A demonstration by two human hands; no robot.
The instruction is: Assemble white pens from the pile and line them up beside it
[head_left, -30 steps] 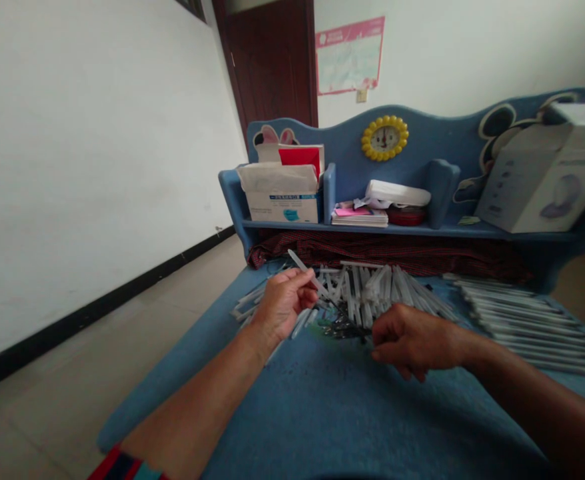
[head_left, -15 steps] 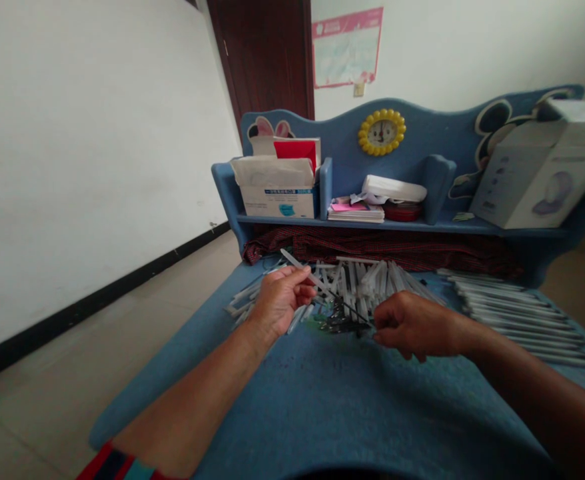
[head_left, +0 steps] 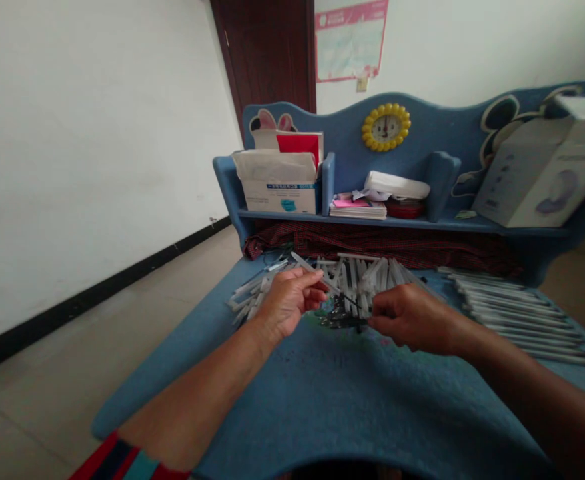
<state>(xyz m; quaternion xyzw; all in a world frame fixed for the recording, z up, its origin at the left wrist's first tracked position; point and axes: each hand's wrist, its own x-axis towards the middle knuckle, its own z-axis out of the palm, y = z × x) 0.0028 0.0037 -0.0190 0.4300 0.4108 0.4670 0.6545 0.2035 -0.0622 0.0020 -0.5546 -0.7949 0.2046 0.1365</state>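
Note:
My left hand (head_left: 295, 300) pinches a whitish, see-through pen barrel (head_left: 302, 262) that slants down to the right. From the barrel's lower end a thin dark pen refill (head_left: 351, 302) runs toward my right hand (head_left: 410, 317), whose fingers are closed on its far end. Part of the refill appears to be inside the barrel. Beneath and between the hands lies a heap of small dark pen parts (head_left: 340, 321). Loose pale barrels (head_left: 247, 300) are strewn left of my left hand, and more barrels (head_left: 372, 275) are piled behind both hands.
Several pens (head_left: 522, 323) lie in a row on the right of the blue table (head_left: 292, 407). A dark red checked cloth (head_left: 397, 243) runs along the back, under a shelf with a mask box (head_left: 277, 190), papers (head_left: 357, 210) and a large white box (head_left: 532, 173).
The hands have come closer together, and less of the dark refill shows between them. My left hand has shifted slightly right with the barrel.

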